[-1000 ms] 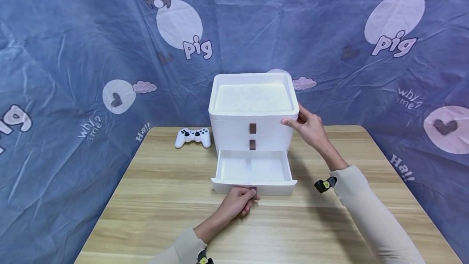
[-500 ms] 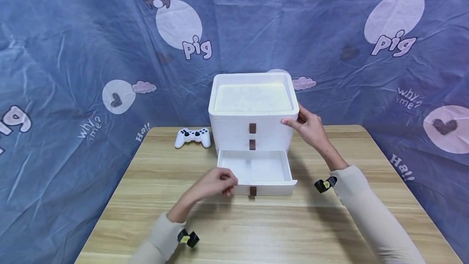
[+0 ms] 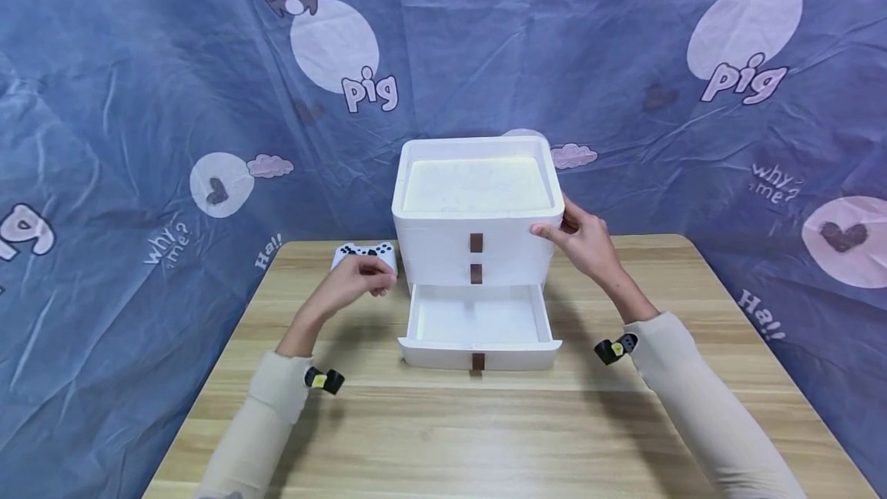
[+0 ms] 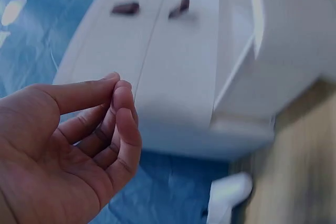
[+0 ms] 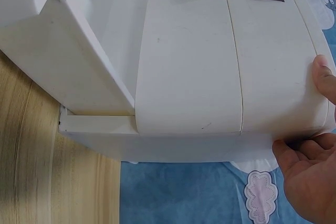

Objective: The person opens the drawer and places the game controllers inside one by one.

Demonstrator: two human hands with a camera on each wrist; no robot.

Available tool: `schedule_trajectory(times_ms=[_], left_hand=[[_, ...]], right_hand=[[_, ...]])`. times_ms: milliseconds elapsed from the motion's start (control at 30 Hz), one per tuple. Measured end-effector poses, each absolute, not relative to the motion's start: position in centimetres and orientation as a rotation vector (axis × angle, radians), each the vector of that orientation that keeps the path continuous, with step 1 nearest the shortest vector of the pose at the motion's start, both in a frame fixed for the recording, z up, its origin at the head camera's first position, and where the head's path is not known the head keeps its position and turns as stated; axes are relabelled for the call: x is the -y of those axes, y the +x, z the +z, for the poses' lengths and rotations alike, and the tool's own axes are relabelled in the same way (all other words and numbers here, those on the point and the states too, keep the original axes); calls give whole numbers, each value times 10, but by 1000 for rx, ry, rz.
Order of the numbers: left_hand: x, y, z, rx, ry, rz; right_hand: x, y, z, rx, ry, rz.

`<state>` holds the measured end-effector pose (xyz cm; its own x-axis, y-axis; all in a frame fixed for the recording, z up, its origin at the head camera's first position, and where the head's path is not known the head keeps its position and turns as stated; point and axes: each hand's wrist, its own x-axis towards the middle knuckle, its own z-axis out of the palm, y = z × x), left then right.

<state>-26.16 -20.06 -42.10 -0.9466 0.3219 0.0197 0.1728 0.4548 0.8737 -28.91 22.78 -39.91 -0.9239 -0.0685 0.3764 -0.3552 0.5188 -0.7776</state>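
Note:
A white cabinet (image 3: 430,249) has brown leather tabs on its front. Its bottom drawer (image 3: 481,318) is pulled out, with nothing inside. My right hand (image 3: 585,245) grips the cabinet's upper right corner; in the right wrist view the thumb of that hand (image 5: 312,182) lies on the front and its fingers lie against the side. My left hand (image 3: 346,283) is in front of the white game controller (image 3: 386,252) and partly hides it. In the left wrist view that hand (image 4: 79,145) has its fingers curled, thumb against fingertips, holding nothing.
The cabinet stands toward the back of a wooden table (image 3: 457,437). A blue curtain (image 3: 471,45) printed with pigs and hearts hangs behind the table and along both sides. Black bands with small cameras (image 3: 326,380) are on both wrists.
My left hand has let go of the bottom drawer's tab and moved left and back to the controller. The drawer stays out, and my right hand keeps its grip on the cabinet.

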Motion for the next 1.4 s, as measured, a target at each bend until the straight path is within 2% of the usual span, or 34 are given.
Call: schedule_trajectory(times_ms=[600,1000,1400], left_hand=[[238,-338,-400,-2948,432,1086],[237,-366,-403,-2938,434,488],[232,-383,-419,-2900,478,259]], right_hand=[[-228,-289,-400,2455,366,1373],[-228,-289,-397,2459,364,1388],[-227,-289,-399,2443,386,1370]])
